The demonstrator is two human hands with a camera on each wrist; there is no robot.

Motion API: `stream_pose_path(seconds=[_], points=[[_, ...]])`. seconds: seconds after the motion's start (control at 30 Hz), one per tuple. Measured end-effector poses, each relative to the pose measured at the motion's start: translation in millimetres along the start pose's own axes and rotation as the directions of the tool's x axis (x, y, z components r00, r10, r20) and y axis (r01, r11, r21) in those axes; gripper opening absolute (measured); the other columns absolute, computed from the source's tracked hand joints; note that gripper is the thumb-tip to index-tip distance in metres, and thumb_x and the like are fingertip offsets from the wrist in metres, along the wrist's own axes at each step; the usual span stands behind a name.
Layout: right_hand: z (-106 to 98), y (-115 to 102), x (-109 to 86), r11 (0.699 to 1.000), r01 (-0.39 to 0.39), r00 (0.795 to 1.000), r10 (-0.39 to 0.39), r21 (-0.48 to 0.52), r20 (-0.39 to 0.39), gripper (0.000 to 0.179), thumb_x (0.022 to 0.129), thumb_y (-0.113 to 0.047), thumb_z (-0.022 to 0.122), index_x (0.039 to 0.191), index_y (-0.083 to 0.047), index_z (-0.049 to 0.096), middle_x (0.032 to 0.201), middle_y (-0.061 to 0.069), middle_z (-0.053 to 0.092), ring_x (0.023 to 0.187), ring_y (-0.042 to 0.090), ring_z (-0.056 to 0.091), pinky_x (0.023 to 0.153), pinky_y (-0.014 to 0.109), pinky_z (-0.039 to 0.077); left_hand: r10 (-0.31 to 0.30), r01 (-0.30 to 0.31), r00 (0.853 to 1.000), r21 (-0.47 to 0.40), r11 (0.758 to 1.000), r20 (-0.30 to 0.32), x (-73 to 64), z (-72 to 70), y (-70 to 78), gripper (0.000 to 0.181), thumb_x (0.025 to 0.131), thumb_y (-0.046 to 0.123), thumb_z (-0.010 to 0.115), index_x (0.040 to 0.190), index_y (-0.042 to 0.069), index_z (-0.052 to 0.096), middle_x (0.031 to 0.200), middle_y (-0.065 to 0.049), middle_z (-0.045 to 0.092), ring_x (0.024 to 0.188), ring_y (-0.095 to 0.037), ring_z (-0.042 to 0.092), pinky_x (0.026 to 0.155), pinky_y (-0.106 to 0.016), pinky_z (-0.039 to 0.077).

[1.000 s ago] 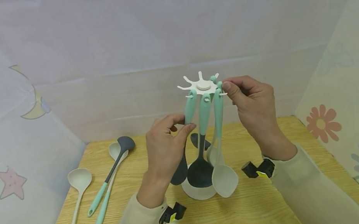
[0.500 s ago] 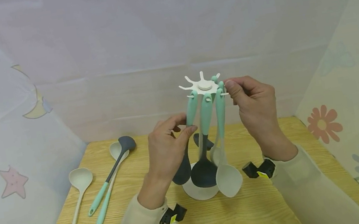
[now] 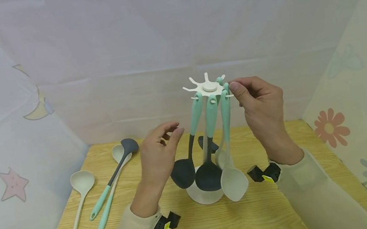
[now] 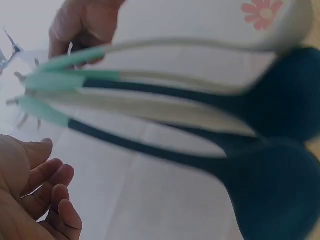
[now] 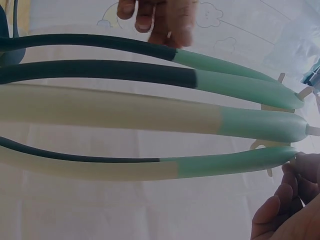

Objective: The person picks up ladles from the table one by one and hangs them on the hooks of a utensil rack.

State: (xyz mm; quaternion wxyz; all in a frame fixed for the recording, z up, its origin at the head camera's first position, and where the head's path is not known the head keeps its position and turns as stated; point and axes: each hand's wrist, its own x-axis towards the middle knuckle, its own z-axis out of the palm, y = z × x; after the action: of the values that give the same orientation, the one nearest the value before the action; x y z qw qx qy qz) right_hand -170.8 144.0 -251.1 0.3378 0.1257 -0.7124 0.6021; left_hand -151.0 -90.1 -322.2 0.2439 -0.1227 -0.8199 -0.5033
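A white utensil rack (image 3: 209,87) with a ring of hooks stands on a round base (image 3: 196,196). Several mint-handled utensils hang from it. In front are a dark turner-like utensil (image 3: 183,174), a dark ladle (image 3: 209,178) and a pale spoon (image 3: 235,184); others behind are partly hidden. My right hand (image 3: 263,106) pinches the rack's right edge between thumb and fingers, beside a handle top; the exact grip is partly hidden. Left of the hanging utensils, my left hand (image 3: 157,156) holds nothing, its fingers loosely bent. The left wrist view shows a gap between that hand (image 4: 40,195) and the handles.
On the wooden table's (image 3: 258,222) left side lies a pale ladle (image 3: 82,182). Beside it, a dark ladle (image 3: 129,145) lies across another pale utensil (image 3: 117,153). Patterned cloth walls (image 3: 144,48) enclose the table at the back and both sides.
My left hand has let go of the left dark utensil's handle and moved left, leaving it hanging. The right hand stays at the rack's edge, and the hanging utensils shifted slightly right earlier.
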Motion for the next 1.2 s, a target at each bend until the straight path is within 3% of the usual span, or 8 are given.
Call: stream_pose_path(seconds=[0.13, 0.27, 0.4, 0.57, 0.63, 0.8, 0.97, 1.2], points=[[0, 0, 0.1, 1.000, -0.006, 1.000, 0.006, -0.004, 0.006, 0.021, 0.101, -0.013, 0.074, 0.104, 0.006, 0.078, 0.072, -0.012, 0.065, 0.065, 0.013, 0.050, 0.060, 0.024, 0.040, -0.085, 0.081, 0.996, 0.125, 0.989, 0.025, -5.4, -17.5, -31.3, 0.027, 0.101, 0.034, 0.074, 0.119, 0.014, 0.080, 0.109, -0.003, 0.079, 0.088, -0.019, 0.065, 0.060, -0.027, 0.045], [-1, 0, 0.1, 1.000, -0.008, 1.000, 0.008, -0.004, 0.009, 0.020, 0.101, -0.012, 0.073, 0.105, 0.007, 0.078, 0.072, -0.013, 0.064, 0.066, 0.013, 0.050, 0.060, 0.024, 0.040, -0.208, 0.179, 0.975, 0.283, 0.942, 0.076, -11.5, -38.8, -71.0, 0.028, 0.104, 0.032, 0.070, 0.121, 0.011, 0.079, 0.108, -0.006, 0.078, 0.086, -0.023, 0.067, 0.062, -0.031, 0.048], [-1, 0, 0.5, 1.000, -0.006, 1.000, 0.006, -0.003, 0.012, 0.021, 0.101, -0.013, 0.074, 0.104, 0.007, 0.078, 0.072, -0.013, 0.064, 0.066, 0.013, 0.050, 0.060, 0.024, 0.039, -0.326, 0.255, 0.940, 0.420, 0.871, 0.106, -15.0, -65.3, -109.3, 0.030, 0.108, 0.029, 0.063, 0.124, 0.008, 0.076, 0.112, -0.012, 0.076, 0.085, -0.028, 0.070, 0.062, -0.035, 0.050], [-1, 0, 0.2, 1.000, -0.004, 1.000, 0.004, -0.007, 0.015, 0.020, 0.101, -0.013, 0.074, 0.104, 0.006, 0.079, 0.071, -0.014, 0.064, 0.065, 0.012, 0.049, 0.060, 0.024, 0.039, -0.457, 0.312, 0.877, 0.548, 0.776, 0.147, -18.1, -98.6, -143.4, 0.033, 0.108, 0.025, 0.059, 0.130, 0.004, 0.072, 0.120, -0.020, 0.073, 0.076, -0.029, 0.067, 0.055, -0.034, 0.047], [-1, 1, 0.2, 1.000, -0.002, 1.000, 0.003, -0.007, 0.015, 0.020, 0.101, -0.013, 0.074, 0.104, 0.006, 0.078, 0.071, -0.014, 0.063, 0.065, 0.012, 0.049, 0.060, 0.023, 0.039, -0.495, 0.324, 0.852, 0.573, 0.753, 0.169, -20.6, -108.9, -155.1, 0.034, 0.108, 0.023, 0.058, 0.132, 0.001, 0.070, 0.121, -0.024, 0.072, 0.073, -0.029, 0.066, 0.054, -0.035, 0.047], [-1, 1, -0.1, 1.000, 0.000, 1.000, 0.000, -0.002, 0.022, 0.020, 0.101, -0.012, 0.074, 0.104, 0.007, 0.078, 0.071, -0.014, 0.063, 0.066, 0.012, 0.049, 0.060, 0.023, 0.039, -0.579, 0.362, 0.793, 0.619, 0.697, 0.188, -29.1, -126.9, -177.7, 0.038, 0.108, 0.023, 0.057, 0.135, -0.003, 0.067, 0.125, -0.028, 0.070, 0.094, -0.041, 0.070, 0.070, -0.048, 0.057], [-2, 2, -0.2, 1.000, 0.009, 1.000, -0.009, 0.000, 0.030, 0.019, 0.100, -0.010, 0.073, 0.105, 0.008, 0.077, 0.072, -0.014, 0.063, 0.066, 0.012, 0.049, 0.060, 0.023, 0.039, -0.652, 0.379, 0.729, 0.670, 0.639, 0.208, -32.7, -134.3, -190.9, 0.044, 0.107, 0.026, 0.059, 0.137, -0.006, 0.064, 0.135, -0.031, 0.065, 0.111, -0.052, 0.066, 0.083, -0.058, 0.056], [-3, 3, 0.0, 1.000, 0.007, 0.999, -0.007, -0.013, 0.033, 0.020, 0.101, -0.013, 0.073, 0.105, 0.006, 0.078, 0.073, -0.013, 0.064, 0.067, 0.013, 0.050, 0.060, 0.024, 0.040, -0.683, 0.341, 0.684, 0.716, 0.609, 0.255, -35.5, -137.1, -203.5, 0.042, 0.104, 0.027, 0.065, 0.126, -0.009, 0.069, 0.128, -0.032, 0.068, 0.107, -0.052, 0.067, 0.085, -0.059, 0.056]])
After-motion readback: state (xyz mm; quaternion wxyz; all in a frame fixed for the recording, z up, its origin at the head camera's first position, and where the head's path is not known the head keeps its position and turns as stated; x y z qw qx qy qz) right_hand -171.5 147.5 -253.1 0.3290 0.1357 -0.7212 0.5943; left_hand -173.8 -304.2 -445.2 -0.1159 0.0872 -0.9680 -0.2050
